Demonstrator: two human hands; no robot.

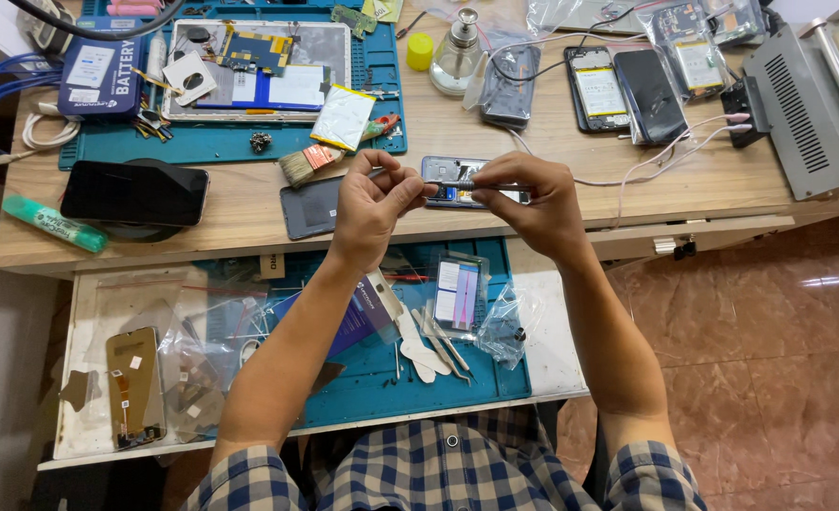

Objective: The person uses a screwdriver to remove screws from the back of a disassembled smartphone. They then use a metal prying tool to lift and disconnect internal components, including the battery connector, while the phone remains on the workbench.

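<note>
Both my hands are raised over the front edge of a wooden workbench (249,203). My left hand (374,203) pinches the left end of a thin metal tool, apparently tweezers (457,185). My right hand (533,203) grips the same tool further along, fingers curled around it. Just behind the tool lies an opened phone (452,170) with its insides showing. A dark phone back cover (308,206) rests on the bench beside my left hand.
A pulled-out drawer with a teal mat (495,374) holds a bagged phone screen, plastic pry tools and bags. A disassembled tablet (258,71), brush (308,163), glass dispenser bottle (459,57), black phone (133,192), several phones and a grey machine (812,109) crowd the bench.
</note>
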